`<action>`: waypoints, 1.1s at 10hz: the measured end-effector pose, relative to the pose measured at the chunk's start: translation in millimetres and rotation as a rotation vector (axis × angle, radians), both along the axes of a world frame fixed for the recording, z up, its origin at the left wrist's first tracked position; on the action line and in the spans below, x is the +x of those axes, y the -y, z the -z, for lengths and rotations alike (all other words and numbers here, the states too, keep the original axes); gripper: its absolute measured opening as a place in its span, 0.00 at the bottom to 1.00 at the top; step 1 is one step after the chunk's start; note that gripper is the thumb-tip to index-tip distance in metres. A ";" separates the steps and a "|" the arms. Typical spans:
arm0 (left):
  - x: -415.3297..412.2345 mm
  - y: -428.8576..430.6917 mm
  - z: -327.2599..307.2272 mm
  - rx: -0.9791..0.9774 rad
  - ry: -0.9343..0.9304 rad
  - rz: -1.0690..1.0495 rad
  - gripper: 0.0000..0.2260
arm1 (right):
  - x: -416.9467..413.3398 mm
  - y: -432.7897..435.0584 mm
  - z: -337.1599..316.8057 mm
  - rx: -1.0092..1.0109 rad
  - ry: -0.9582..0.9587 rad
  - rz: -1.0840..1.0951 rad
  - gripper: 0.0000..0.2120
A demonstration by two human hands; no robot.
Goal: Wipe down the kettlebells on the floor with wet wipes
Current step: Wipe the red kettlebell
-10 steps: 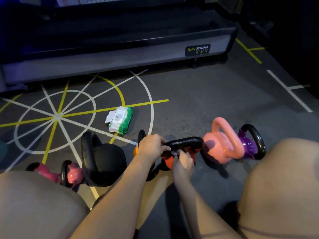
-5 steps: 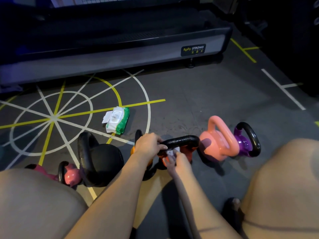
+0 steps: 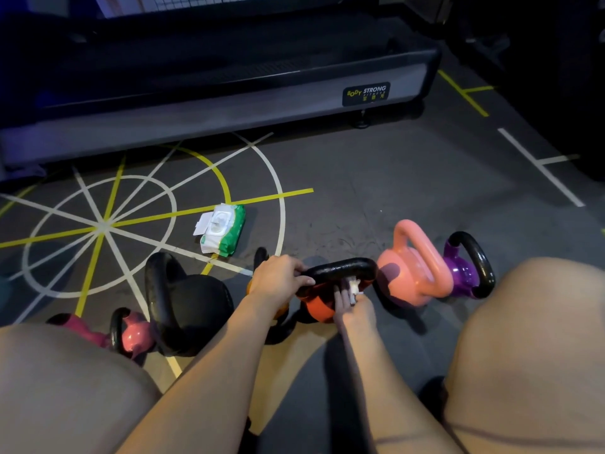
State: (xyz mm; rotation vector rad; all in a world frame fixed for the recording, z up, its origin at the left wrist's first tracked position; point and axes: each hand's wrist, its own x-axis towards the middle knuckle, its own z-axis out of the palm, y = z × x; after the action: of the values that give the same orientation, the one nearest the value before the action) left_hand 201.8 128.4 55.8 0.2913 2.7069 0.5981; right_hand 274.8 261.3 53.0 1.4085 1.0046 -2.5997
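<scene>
An orange kettlebell (image 3: 316, 309) with a black handle stands on the floor in front of me. My left hand (image 3: 278, 281) grips the left end of that handle. My right hand (image 3: 352, 306) holds a small white wet wipe (image 3: 354, 286) against the underside of the handle, just above the orange body. The green and white wet wipe pack (image 3: 224, 229) lies open on the floor behind, to the left.
A salmon pink kettlebell (image 3: 409, 273) and a purple kettlebell (image 3: 465, 271) stand to the right. A large black kettlebell (image 3: 186, 299) and a small pink kettlebell (image 3: 131, 332) stand to the left. A treadmill base (image 3: 212, 106) runs across the back. My bare knees fill both lower corners.
My right hand has slid the wipe a little to the right under the handle. My left hand keeps its grip on the handle.
</scene>
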 end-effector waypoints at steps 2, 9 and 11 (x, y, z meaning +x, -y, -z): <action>1.7 -3.1 0.5 -0.053 -0.038 0.038 0.14 | -22.4 -38.6 43.7 -0.086 0.072 0.248 0.17; -3.2 -0.7 -0.8 -0.117 -0.047 0.132 0.14 | -19.2 -108.0 -113.5 1.217 0.017 -0.822 0.15; -5.3 -3.7 1.4 -0.147 -0.044 0.149 0.14 | -3.0 -151.3 -134.7 1.499 0.181 -1.115 0.18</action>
State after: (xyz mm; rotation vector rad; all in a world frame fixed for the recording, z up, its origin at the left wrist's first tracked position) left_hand 196.5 132.1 54.4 0.4665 2.7227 0.3520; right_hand 271.7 412.5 187.7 0.5292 2.7228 -0.7081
